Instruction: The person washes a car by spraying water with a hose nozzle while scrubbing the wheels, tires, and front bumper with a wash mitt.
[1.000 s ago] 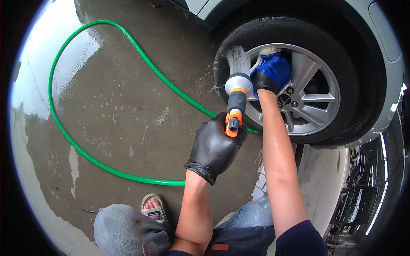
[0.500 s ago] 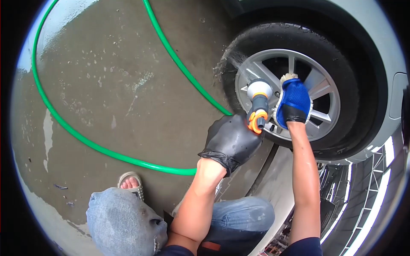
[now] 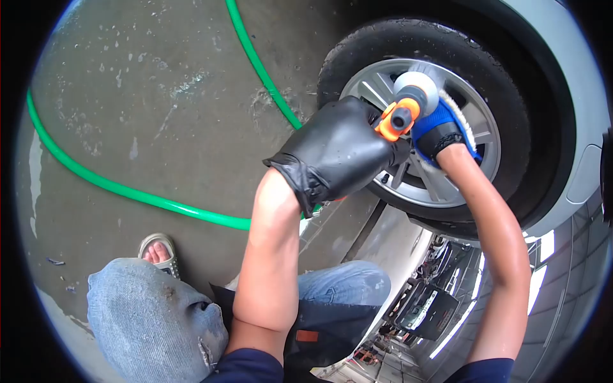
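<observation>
My left hand, in a black glove, is wrapped round a hose spray nozzle with an orange collar and a round white head. Spray from the head falls on the upper part of the silver alloy wheel. Close beside the nozzle, my right hand wears a blue wash mitt with white fleece edges over a black glove. The mitt lies against the wheel's spokes; the fingers inside it are hidden. Around the wheel sits a wet black tire.
A green hose loops over the wet concrete floor at left. The car's pale body panel curves round the tire. My knee and sandalled foot are at lower left. Another vehicle stands farther off.
The nozzle has moved right and up over the wheel, and its spray has shifted from the tire's left edge to the upper spokes. The mitt has tilted and turned beside it.
</observation>
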Motion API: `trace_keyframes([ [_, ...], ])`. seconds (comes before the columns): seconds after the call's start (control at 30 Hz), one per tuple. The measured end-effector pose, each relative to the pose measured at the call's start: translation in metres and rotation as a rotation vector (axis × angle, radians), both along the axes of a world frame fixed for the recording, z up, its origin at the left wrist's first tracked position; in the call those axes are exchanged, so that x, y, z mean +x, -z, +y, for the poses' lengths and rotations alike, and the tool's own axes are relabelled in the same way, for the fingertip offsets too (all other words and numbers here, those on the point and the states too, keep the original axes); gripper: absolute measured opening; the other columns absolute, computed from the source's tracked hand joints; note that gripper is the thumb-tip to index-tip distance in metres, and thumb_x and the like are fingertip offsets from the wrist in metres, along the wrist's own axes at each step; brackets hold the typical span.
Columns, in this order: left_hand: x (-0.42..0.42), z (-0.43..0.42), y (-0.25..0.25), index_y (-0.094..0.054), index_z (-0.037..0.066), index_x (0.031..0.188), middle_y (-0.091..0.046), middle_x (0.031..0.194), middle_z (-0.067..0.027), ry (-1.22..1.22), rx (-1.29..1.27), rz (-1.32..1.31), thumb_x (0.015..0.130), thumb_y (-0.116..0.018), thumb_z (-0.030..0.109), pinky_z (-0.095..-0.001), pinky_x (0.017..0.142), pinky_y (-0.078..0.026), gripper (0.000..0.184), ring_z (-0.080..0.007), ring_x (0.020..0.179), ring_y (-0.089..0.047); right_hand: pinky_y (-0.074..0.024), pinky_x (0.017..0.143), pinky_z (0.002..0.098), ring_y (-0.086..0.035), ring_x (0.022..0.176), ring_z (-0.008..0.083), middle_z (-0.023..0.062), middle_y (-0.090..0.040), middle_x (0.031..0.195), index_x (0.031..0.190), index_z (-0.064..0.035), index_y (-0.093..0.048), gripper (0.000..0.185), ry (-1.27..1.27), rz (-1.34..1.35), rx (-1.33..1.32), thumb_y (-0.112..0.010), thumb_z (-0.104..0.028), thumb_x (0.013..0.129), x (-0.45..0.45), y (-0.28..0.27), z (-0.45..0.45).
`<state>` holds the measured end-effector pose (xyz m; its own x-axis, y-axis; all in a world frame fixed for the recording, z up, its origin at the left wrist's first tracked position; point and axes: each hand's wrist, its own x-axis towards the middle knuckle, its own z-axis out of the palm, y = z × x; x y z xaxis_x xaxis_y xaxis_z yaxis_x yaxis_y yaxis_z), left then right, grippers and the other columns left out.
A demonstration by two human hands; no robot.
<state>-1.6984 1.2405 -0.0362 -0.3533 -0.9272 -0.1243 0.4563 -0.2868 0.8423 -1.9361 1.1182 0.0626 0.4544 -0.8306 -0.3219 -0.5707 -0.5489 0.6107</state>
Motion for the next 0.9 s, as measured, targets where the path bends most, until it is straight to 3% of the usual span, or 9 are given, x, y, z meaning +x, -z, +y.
trace_keyframes([
  [0.07, 0.004, -0.003, 0.002, -0.07, -0.003, 0.092, -0.064, 0.064, -0.0073, -0.052, -0.022, -0.071, 0.087, -0.075, 0.016, -0.0333, 0.054, -0.045, 0.02, -0.0155, 0.054, -0.06, -0.0548, 0.098, 0.0416, -0.069, 0.115, 0.0349, 0.0186, -0.072, 0.121, 0.118, -0.0065, -0.071, 0.029, 0.057, 0.052, -0.142, -0.052, -0.017, 0.098, -0.005, 0.015, -0.005],
  [0.17, 0.009, 0.002, 0.01, -0.07, -0.002, 0.093, -0.064, 0.063, -0.0074, 0.005, 0.075, 0.015, 0.088, -0.074, 0.018, -0.0331, 0.053, -0.046, 0.021, -0.0161, 0.055, -0.062, -0.0538, 0.097, 0.0423, -0.071, 0.108, 0.0328, 0.0176, -0.074, 0.116, 0.116, -0.0074, -0.073, 0.03, -0.03, 0.265, 0.033, -0.052, -0.018, 0.098, 0.017, 0.013, -0.019],
  [0.3, 0.017, 0.003, 0.009, -0.07, -0.001, 0.089, -0.064, 0.061, -0.0087, 0.038, 0.043, -0.006, 0.089, -0.072, 0.024, -0.0327, 0.052, -0.045, 0.026, -0.0173, 0.052, -0.062, -0.0389, 0.119, 0.0368, -0.06, 0.131, 0.0277, 0.016, -0.07, 0.13, 0.122, -0.0028, -0.07, 0.038, 0.049, 0.229, -0.136, -0.042, -0.023, 0.105, -0.023, 0.026, 0.012],
  [0.4, 0.019, -0.001, 0.005, -0.07, -0.002, 0.088, -0.066, 0.063, -0.01, 0.267, 0.062, -0.1, 0.09, -0.07, 0.026, -0.0354, 0.054, -0.047, 0.028, -0.0192, 0.055, -0.064, -0.037, 0.121, 0.0361, -0.06, 0.132, 0.0272, 0.0168, -0.071, 0.128, 0.119, -0.0034, -0.072, 0.041, 0.066, 0.437, -0.085, -0.044, -0.028, 0.104, 0.018, 0.019, 0.017],
  [0.47, 0.007, -0.001, 0.012, -0.07, -0.002, 0.087, -0.066, 0.064, -0.0105, 0.241, 0.14, -0.13, 0.089, -0.069, 0.026, -0.0361, 0.055, -0.047, 0.028, -0.02, 0.056, -0.064, -0.0442, 0.112, 0.0462, -0.065, 0.118, 0.0372, 0.0222, -0.072, 0.118, 0.108, -0.0015, -0.075, 0.034, -0.002, 0.171, 0.043, -0.059, -0.025, 0.089, 0.025, 0.026, 0.003],
  [0.6, 0.001, 0.002, 0.02, -0.069, -0.003, 0.087, -0.067, 0.066, -0.0117, 0.182, 0.256, -0.166, 0.087, -0.068, 0.024, -0.0373, 0.058, -0.048, 0.027, -0.022, 0.059, -0.066, -0.0472, 0.104, 0.0506, -0.066, 0.11, 0.0419, 0.0251, -0.072, 0.107, 0.103, -0.0037, -0.075, 0.029, -0.271, -0.295, -0.232, -0.061, -0.021, 0.084, -0.009, 0.095, -0.014],
  [0.63, 0.005, 0.002, 0.021, -0.069, -0.003, 0.087, -0.067, 0.066, -0.0118, 0.161, 0.269, -0.183, 0.087, -0.067, 0.024, -0.0372, 0.059, -0.048, 0.027, -0.022, 0.059, -0.066, -0.0451, 0.106, 0.0535, -0.063, 0.112, 0.0441, 0.0264, -0.07, 0.114, 0.113, -0.0018, -0.073, 0.035, 0.037, -0.283, -0.236, -0.06, -0.02, 0.087, -0.011, 0.108, -0.006],
  [0.73, 0.017, 0.004, 0.02, -0.069, -0.002, 0.086, -0.067, 0.066, -0.0115, 0.133, 0.237, -0.23, 0.087, -0.067, 0.024, -0.0367, 0.058, -0.048, 0.026, -0.0215, 0.059, -0.065, -0.0397, 0.113, 0.0562, -0.057, 0.125, 0.0459, 0.0274, -0.061, 0.133, 0.135, 0.0045, -0.059, 0.047, -0.276, -0.056, -0.28, -0.055, -0.02, 0.095, -0.037, 0.101, 0.029],
  [0.9, 0.022, 0.005, 0.017, -0.068, -0.001, 0.086, -0.069, 0.067, -0.0116, 0.061, 0.28, -0.23, 0.085, -0.069, 0.023, -0.0357, 0.056, -0.047, 0.024, -0.0202, 0.057, -0.065, -0.0371, 0.119, 0.0528, -0.056, 0.131, 0.0432, 0.0278, -0.06, 0.136, 0.133, 0.0029, -0.062, 0.046, -0.238, 0.057, -0.173, -0.058, -0.015, 0.091, -0.045, 0.073, 0.05],
])
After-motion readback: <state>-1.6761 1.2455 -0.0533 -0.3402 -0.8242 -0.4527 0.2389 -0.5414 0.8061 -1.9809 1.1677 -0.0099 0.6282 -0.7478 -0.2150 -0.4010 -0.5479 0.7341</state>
